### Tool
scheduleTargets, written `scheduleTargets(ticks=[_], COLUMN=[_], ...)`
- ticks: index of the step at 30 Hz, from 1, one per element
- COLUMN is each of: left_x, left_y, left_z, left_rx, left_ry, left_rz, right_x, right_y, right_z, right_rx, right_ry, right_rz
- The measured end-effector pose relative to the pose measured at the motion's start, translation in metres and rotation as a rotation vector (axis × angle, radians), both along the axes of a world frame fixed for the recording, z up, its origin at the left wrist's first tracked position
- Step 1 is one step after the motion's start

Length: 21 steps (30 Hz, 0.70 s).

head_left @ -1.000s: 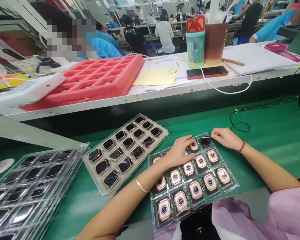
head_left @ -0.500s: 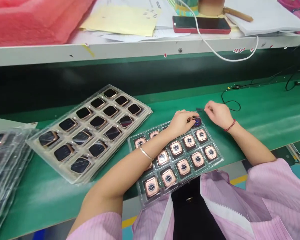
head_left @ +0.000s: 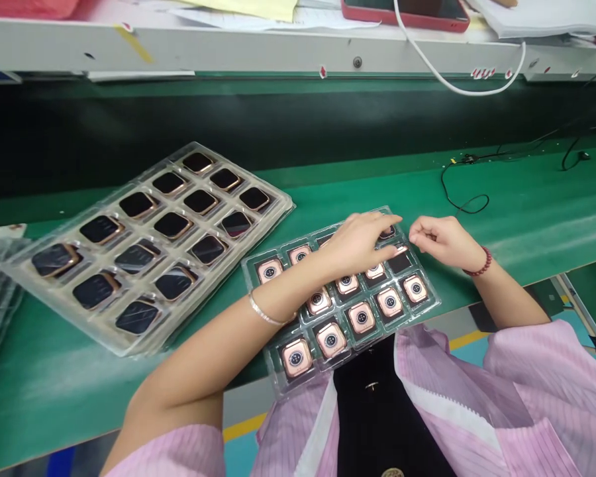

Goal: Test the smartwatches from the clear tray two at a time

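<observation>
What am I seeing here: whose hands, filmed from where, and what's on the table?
There is no machine: one person works bare-handed, seen from a camera worn on the head. The green tabletop bears a clear tray of watches, mostly backs up, and, to its left, a second tray of watches, dark screens up. The left hand spreads over the first tray; the right hand is curled beside its right edge. Whether the right hand holds anything is unclear.

Left hand (head_left: 360, 242) over watch tray (head_left: 430, 305), right hand (head_left: 440, 240) beside.
</observation>
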State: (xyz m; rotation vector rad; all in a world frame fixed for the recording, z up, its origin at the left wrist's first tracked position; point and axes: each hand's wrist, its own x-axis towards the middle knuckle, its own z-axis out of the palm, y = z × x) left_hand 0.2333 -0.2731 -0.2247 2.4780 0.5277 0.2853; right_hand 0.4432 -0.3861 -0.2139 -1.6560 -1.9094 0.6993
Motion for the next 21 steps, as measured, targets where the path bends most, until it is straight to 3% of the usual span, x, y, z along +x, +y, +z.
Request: scheduleTargets(ticks=[3,7,11,13,17,19,21], left_x=[-0.001,0.004,0.006,0.006,0.006,0.006,0.006], left_y=[-0.017,-0.022,-0.020,-0.019,-0.020,-0.021,-0.023], left_z=[-0.003,-0.021,-0.028,-0.028,-0.032,-0.034,-0.036], left_rx=[-0.115,-0.288,-0.251,-0.236,-0.260,-0.169,-0.036], left_ry=[-0.002,-0.085,-0.155,-0.177,-0.208,-0.189,-0.144], left_rz=[0.044,0.201,0.227,0.238,0.240,0.187,0.125], right_x=[0.000,0.001,0.003,0.002,-0.001,-0.001,0.001], right_y=[0.009,0.009,0.005,0.004,0.004,0.002,-0.006], right_z=[-0.007,-0.019,-0.023,-0.023,-0.025,-0.023,-0.015], right_rx=[0.022,0.005,-0.014,-0.006,0.065,0.118,0.155], right_ry=[0.055,0.137,0.168,0.081,-0.327,-0.450,-0.420], right_rz=[-0.075,-0.141,-0.137,-0.118,-0.130,-0.191,-0.230])
